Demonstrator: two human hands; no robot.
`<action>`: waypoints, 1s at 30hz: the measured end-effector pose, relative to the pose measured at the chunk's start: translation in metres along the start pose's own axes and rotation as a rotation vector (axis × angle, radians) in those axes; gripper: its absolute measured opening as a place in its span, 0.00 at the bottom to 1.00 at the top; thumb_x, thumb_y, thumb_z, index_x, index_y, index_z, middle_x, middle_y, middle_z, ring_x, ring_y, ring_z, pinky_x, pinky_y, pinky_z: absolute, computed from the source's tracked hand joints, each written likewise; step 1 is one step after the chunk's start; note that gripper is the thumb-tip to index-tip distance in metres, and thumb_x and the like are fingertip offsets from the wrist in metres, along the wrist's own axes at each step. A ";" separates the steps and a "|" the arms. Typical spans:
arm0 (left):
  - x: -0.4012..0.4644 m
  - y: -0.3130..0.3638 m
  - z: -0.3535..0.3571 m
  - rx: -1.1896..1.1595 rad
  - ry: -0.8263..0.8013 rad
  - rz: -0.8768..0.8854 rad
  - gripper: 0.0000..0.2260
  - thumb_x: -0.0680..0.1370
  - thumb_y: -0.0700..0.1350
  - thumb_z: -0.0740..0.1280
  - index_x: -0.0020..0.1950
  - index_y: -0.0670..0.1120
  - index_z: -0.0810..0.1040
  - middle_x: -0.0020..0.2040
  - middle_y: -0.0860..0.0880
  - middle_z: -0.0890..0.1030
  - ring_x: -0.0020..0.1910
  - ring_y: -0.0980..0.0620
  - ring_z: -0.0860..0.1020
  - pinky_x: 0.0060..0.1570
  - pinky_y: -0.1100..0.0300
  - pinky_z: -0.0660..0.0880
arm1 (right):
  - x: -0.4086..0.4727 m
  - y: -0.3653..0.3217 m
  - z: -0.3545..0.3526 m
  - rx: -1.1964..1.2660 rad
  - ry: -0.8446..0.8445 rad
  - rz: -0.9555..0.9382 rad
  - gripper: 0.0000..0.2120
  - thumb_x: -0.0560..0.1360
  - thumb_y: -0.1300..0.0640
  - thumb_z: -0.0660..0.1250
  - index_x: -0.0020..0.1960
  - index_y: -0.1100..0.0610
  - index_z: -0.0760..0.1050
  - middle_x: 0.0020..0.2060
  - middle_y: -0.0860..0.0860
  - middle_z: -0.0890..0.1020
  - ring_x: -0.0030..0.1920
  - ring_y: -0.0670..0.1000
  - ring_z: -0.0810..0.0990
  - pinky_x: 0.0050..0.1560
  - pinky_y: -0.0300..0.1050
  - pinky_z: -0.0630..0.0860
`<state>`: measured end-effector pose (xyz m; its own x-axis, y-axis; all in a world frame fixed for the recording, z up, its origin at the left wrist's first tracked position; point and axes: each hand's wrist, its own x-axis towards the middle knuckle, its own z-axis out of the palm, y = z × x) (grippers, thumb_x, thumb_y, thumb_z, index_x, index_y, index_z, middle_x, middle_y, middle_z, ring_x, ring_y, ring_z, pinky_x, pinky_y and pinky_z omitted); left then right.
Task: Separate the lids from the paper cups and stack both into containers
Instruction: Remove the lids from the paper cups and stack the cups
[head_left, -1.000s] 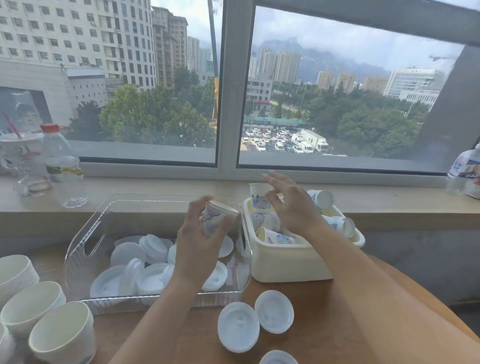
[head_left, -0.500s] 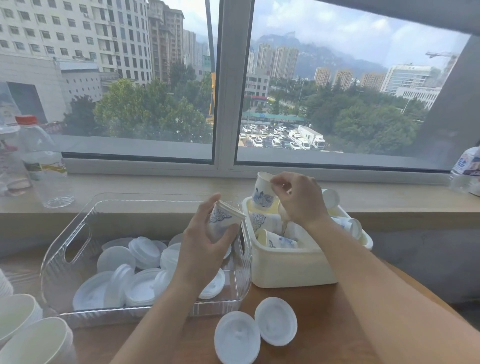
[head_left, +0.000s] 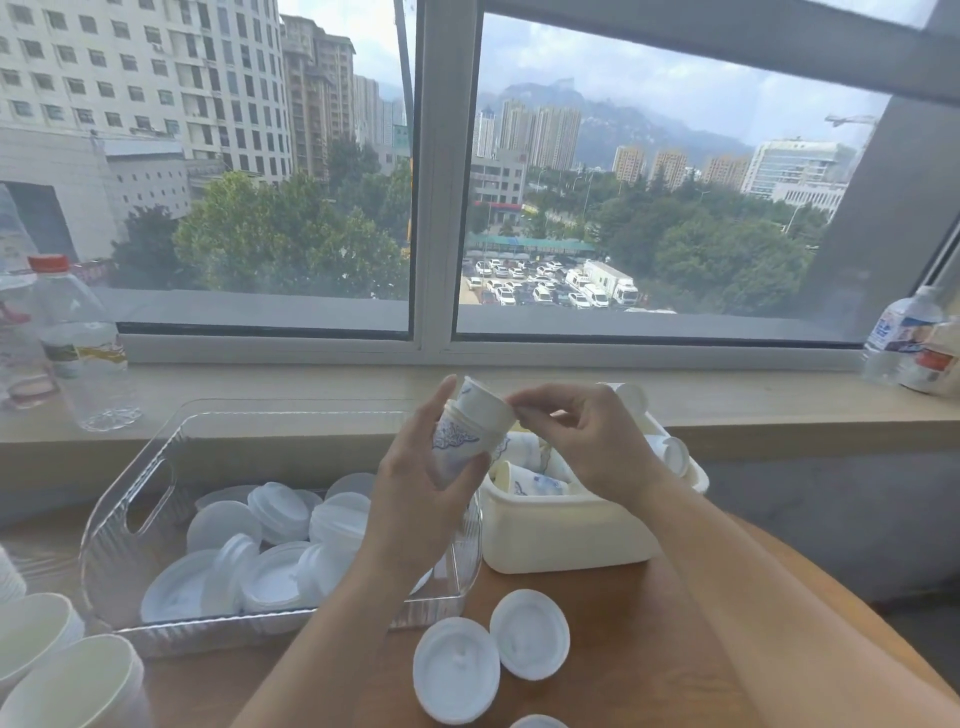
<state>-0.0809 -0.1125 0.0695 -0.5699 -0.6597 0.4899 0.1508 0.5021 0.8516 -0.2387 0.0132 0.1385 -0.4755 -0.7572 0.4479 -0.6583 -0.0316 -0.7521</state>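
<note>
The work looks to me about in the middle. The clear tray on the left already holds a loose heap of white lids, lying in disorder more than in a neat stack, and two more lids lie on the wooden table just in front of it, not yet put in. The cream box on the right holds several paper cups, some lying on their side, and a few near its far edge seem to carry lids yet. The left hand grips a printed cup from below, above the gap between tray and box. The right hand pinches with curled fingers a second cup that sits on top of the first; whether it is nesting them I cannot tell. At the lower left stand bigger white cups, partly out of view.
</note>
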 end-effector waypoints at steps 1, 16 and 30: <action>0.000 0.001 0.000 0.009 -0.007 0.010 0.34 0.78 0.47 0.76 0.77 0.70 0.65 0.64 0.53 0.82 0.52 0.39 0.80 0.53 0.44 0.81 | -0.002 0.000 0.001 -0.001 -0.017 0.005 0.07 0.81 0.58 0.72 0.54 0.51 0.88 0.47 0.46 0.89 0.51 0.53 0.87 0.57 0.57 0.82; -0.004 -0.010 -0.013 0.085 0.018 0.018 0.24 0.78 0.47 0.77 0.69 0.63 0.73 0.54 0.58 0.84 0.49 0.51 0.84 0.50 0.43 0.82 | 0.018 0.028 0.003 -0.415 -0.117 0.053 0.11 0.78 0.53 0.74 0.61 0.47 0.84 0.53 0.39 0.86 0.52 0.39 0.82 0.61 0.42 0.77; -0.001 -0.039 -0.014 0.009 0.028 -0.036 0.28 0.78 0.45 0.76 0.74 0.62 0.71 0.61 0.61 0.82 0.52 0.53 0.85 0.51 0.51 0.84 | 0.059 0.041 0.023 -0.885 -0.470 0.193 0.26 0.78 0.53 0.68 0.75 0.42 0.70 0.68 0.45 0.80 0.70 0.52 0.74 0.66 0.50 0.71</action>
<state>-0.0749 -0.1389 0.0384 -0.5523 -0.6928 0.4637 0.1228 0.4825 0.8672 -0.2799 -0.0479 0.1226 -0.4672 -0.8839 -0.0216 -0.8806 0.4674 -0.0784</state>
